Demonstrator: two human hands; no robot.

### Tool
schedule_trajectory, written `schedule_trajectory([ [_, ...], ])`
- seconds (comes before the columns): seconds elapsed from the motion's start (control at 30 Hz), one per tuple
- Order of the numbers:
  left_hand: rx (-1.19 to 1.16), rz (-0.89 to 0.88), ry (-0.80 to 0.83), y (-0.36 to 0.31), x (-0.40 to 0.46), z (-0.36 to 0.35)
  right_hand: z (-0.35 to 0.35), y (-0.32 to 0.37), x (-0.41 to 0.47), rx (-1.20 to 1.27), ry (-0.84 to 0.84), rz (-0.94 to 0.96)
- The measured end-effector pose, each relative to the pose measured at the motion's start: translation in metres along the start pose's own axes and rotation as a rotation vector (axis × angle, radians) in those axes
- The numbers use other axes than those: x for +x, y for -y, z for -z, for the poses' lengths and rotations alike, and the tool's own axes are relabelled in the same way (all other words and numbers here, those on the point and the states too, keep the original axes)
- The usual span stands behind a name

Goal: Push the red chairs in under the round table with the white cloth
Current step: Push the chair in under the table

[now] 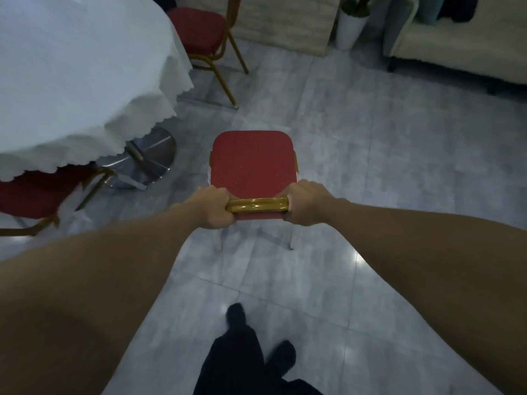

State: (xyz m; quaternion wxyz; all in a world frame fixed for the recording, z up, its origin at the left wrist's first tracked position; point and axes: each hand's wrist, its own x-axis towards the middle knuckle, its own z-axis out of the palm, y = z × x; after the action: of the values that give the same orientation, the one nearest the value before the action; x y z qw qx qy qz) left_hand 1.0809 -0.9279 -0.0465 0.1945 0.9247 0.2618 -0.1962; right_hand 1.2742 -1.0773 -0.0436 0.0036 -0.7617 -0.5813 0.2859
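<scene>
The red chair (253,161) stands on the grey tiled floor (370,155), in the middle of the view and to the right of the round desk (71,67). Its seat points away from the person, front edge toward the far wall, so its front-to-back line runs straight ahead rather than toward the desk. The gold top rail (258,205) of its backrest lies crosswise, nearest the person.

Both arms reach forward and down, nearly straight, converging on that rail. The left hand (212,208) is closed in a fist around the left end of the rail, knuckles up. The right hand (306,202) is closed the same way around the right end. A short stretch of bare rail shows between the two hands.

The desk carries a white cloth (119,115) with a scalloped hem that hangs over its edge; a shiny metal base (148,158) shows beneath it. A second red chair (37,195) sits at the lower left with its seat partly under the cloth. A third red chair (199,29) stands at the far side of the desk, its seat just beside the hanging cloth. The held chair is apart from the desk, with open floor between its seat and the metal base.

Below, dark trouser legs and shoes (236,315) show on the floor.
</scene>
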Motion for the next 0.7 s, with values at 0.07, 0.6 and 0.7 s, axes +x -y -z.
schedule_trajectory([
  [0.07, -0.014, 0.035, -0.016, -0.006, 0.007, 0.002, 0.009, -0.012, 0.011, -0.028, 0.019, 0.04],
  [0.6, -0.163, 0.273, -0.051, -0.038, 0.06, 0.031, 0.086, -0.069, 0.097, -0.177, 0.148, 0.267],
  [0.7, -0.214, 0.328, -0.053, -0.043, 0.069, 0.034, 0.098, -0.078, 0.112, -0.207, 0.165, 0.321],
])
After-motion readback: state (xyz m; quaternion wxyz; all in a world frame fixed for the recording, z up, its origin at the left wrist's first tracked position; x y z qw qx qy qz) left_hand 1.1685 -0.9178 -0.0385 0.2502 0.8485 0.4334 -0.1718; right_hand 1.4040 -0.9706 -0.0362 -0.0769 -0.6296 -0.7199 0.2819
